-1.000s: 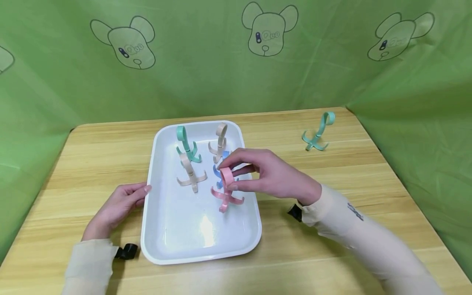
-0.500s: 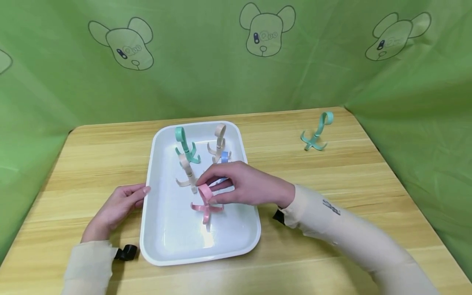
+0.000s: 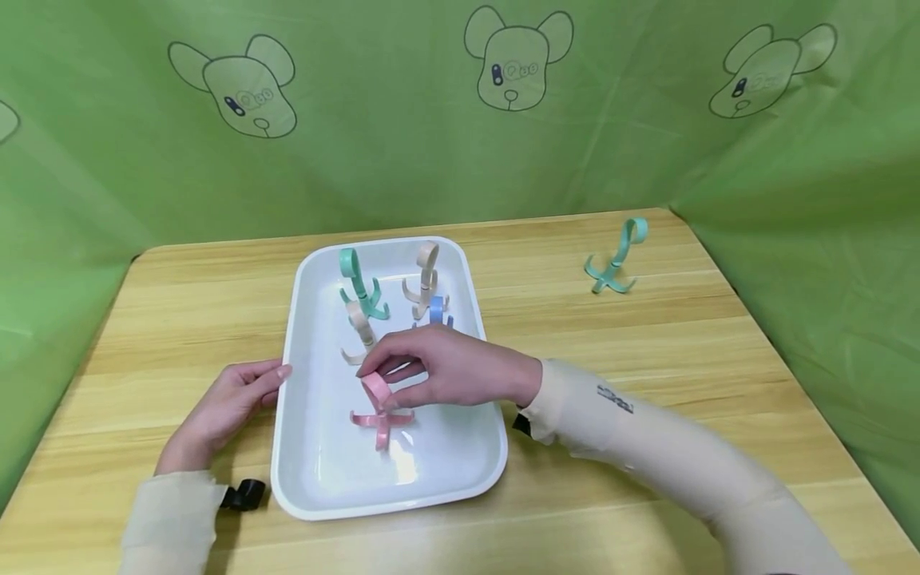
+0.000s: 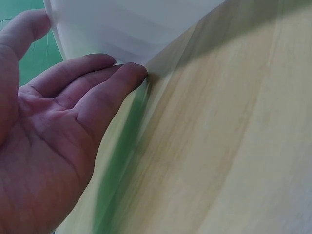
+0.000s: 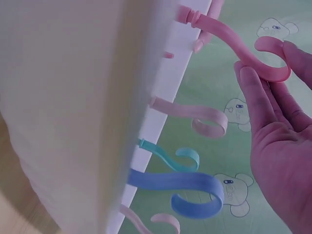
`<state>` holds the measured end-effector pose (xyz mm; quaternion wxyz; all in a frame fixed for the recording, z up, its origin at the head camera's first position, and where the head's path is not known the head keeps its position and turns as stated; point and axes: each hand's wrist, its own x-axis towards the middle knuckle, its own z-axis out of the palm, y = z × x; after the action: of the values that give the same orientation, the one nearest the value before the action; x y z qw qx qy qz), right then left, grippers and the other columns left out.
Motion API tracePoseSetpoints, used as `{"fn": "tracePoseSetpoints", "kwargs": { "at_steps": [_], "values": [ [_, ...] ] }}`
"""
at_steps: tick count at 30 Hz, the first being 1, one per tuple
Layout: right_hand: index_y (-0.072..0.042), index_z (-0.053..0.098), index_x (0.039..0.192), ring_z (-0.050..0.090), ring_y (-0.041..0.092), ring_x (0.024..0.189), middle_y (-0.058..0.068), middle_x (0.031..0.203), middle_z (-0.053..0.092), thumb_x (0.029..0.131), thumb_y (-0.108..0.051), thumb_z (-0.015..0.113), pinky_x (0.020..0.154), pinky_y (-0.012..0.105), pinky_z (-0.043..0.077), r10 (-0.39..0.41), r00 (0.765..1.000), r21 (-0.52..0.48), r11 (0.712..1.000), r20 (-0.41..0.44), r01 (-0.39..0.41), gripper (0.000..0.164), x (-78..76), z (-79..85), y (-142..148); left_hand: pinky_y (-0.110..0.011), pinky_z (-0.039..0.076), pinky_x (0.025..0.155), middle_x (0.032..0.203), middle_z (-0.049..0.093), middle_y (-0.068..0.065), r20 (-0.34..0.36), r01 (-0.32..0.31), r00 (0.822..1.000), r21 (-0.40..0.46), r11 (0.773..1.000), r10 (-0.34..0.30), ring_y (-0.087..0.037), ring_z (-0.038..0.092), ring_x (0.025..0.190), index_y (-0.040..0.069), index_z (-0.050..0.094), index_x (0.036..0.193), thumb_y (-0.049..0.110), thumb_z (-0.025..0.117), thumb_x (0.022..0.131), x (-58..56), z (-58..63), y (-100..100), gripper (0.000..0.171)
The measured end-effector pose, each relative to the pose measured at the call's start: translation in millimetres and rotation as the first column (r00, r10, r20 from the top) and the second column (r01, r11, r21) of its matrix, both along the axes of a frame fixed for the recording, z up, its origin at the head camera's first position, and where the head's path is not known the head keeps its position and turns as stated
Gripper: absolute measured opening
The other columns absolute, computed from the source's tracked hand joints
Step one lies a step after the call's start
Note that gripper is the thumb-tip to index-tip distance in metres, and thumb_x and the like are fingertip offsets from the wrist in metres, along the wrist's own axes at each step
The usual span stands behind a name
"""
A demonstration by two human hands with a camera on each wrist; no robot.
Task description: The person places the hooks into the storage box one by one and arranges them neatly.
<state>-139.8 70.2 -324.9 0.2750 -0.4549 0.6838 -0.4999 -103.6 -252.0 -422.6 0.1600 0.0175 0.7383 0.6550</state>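
My right hand [image 3: 449,367] pinches the curled top of a pink four-pronged hanging hook [image 3: 382,423] between thumb and fingers. The pink hook stands upright over the front half of a white tray [image 3: 319,503]; whether its prongs touch the tray floor I cannot tell. At the tray's left side, my left hand [image 3: 226,407] holds the edge, thumb on the rim and fingers against the outer wall. Behind the pink hook, inside the tray, are a green hook [image 3: 364,295], two beige hooks [image 3: 426,287] and a blue hook [image 3: 436,308], partly hidden by my right hand.
Another green hook [image 3: 611,267] lies on the wooden table [image 3: 690,335], right of the tray. A green cloth [image 3: 388,160] with printed bear heads rises behind the table and along its sides.
My right hand has carried the pink hook left and toward the front of the tray, away from the blue hook. The left hand has stayed at the tray's edge.
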Motion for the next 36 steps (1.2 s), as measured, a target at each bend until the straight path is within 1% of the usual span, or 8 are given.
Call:
{"fn": "tracePoseSetpoints", "kwargs": {
  "at_steps": [4, 7, 13, 18, 25, 30, 33, 36],
  "values": [
    [0.0, 0.064, 0.115, 0.061, 0.008, 0.109, 0.007, 0.113, 0.064, 0.091, -0.002, 0.07, 0.095, 0.028, 0.05, 0.013, 1.0, 0.003, 1.0, -0.022, -0.013, 0.025, 0.0, -2.8, -5.7, -0.032, 0.055, 0.086, 0.131, 0.05, -0.036, 0.0, 0.002, 1.0, 0.005, 1.0, -0.002, -0.014, 0.066, 0.101, -0.022, 0.043, 0.131, 0.02, 0.051, 0.105, -0.1, -0.1, 0.4, 0.051],
    [-0.001, 0.064, 0.115, 0.062, 0.006, 0.109, 0.006, 0.113, 0.064, 0.091, -0.002, 0.07, 0.095, 0.026, 0.05, 0.008, 0.999, 0.011, 1.0, -0.036, -0.007, 0.025, -0.3, -4.0, -8.1, -0.032, 0.055, 0.086, 0.131, 0.05, -0.036, -0.002, 0.004, 1.0, 0.0, 1.0, -0.004, -0.014, 0.066, 0.101, -0.022, 0.044, 0.131, 0.021, 0.052, 0.105, -0.4, 0.1, 0.7, 0.051],
    [0.0, 0.064, 0.115, 0.062, 0.006, 0.108, 0.004, 0.113, 0.065, 0.09, -0.002, 0.071, 0.094, 0.024, 0.05, -0.007, 1.0, 0.049, 0.999, -0.015, 0.008, 0.026, -0.7, -5.6, -9.1, -0.032, 0.055, 0.085, 0.129, 0.053, -0.035, -0.004, 0.002, 1.0, -0.008, 1.0, -0.002, -0.014, 0.067, 0.1, -0.022, 0.045, 0.131, 0.021, 0.052, 0.105, -0.9, 0.6, 0.6, 0.051],
    [-0.001, 0.064, 0.116, 0.062, 0.007, 0.108, 0.002, 0.114, 0.064, 0.09, -0.003, 0.071, 0.094, 0.026, 0.05, -0.013, 1.0, 0.063, 0.998, -0.015, 0.014, 0.027, -0.5, -6.8, -9.8, -0.032, 0.055, 0.086, 0.129, 0.053, -0.034, 0.0, -0.005, 1.0, -0.006, 1.0, 0.005, -0.012, 0.066, 0.1, -0.023, 0.044, 0.131, 0.021, 0.052, 0.105, -0.8, 0.5, 0.1, 0.051],
    [-0.003, 0.057, 0.128, 0.059, 0.007, 0.112, 0.005, 0.125, 0.061, 0.09, -0.008, 0.072, 0.095, 0.026, 0.049, -0.013, 0.999, 0.083, 0.996, -0.04, 0.016, 0.041, -2.9, -9.6, -9.0, -0.032, 0.055, 0.085, 0.129, 0.053, -0.034, 0.004, -0.007, 1.0, -0.001, 1.0, 0.007, -0.013, 0.066, 0.1, -0.022, 0.045, 0.13, 0.021, 0.052, 0.104, -0.5, -1.4, 0.2, 0.051],
    [-0.003, 0.056, 0.128, 0.059, 0.01, 0.115, 0.002, 0.124, 0.062, 0.089, -0.009, 0.074, 0.097, 0.028, 0.049, -0.026, 0.999, 0.092, 0.995, -0.048, 0.03, 0.043, -3.6, -10.0, -6.2, -0.032, 0.056, 0.084, 0.126, 0.057, -0.031, 0.007, -0.01, 1.0, 0.004, 1.0, 0.01, -0.014, 0.067, 0.099, -0.023, 0.045, 0.13, 0.021, 0.053, 0.104, -0.5, -1.9, 0.6, 0.051],
    [-0.001, 0.055, 0.129, 0.058, 0.015, 0.116, 0.003, 0.125, 0.062, 0.089, -0.009, 0.074, 0.097, 0.029, 0.048, -0.033, 0.998, 0.093, 0.995, -0.053, 0.038, 0.045, -4.1, -9.6, -4.3, -0.032, 0.056, 0.084, 0.126, 0.058, -0.03, 0.01, -0.011, 1.0, 0.005, 1.0, 0.011, -0.015, 0.067, 0.099, -0.023, 0.045, 0.13, 0.021, 0.053, 0.104, -0.3, -1.3, 0.2, 0.051],
    [-0.001, 0.055, 0.129, 0.058, 0.015, 0.116, 0.004, 0.124, 0.062, 0.089, -0.01, 0.075, 0.098, 0.028, 0.048, -0.042, 0.997, 0.089, 0.995, -0.067, 0.048, 0.045, -5.1, -8.6, -1.0, -0.032, 0.056, 0.085, 0.126, 0.057, -0.03, 0.011, -0.011, 1.0, 0.005, 1.0, 0.01, -0.014, 0.067, 0.099, -0.023, 0.045, 0.13, 0.021, 0.053, 0.104, -0.3, -0.4, 0.2, 0.051]
  ]
}}
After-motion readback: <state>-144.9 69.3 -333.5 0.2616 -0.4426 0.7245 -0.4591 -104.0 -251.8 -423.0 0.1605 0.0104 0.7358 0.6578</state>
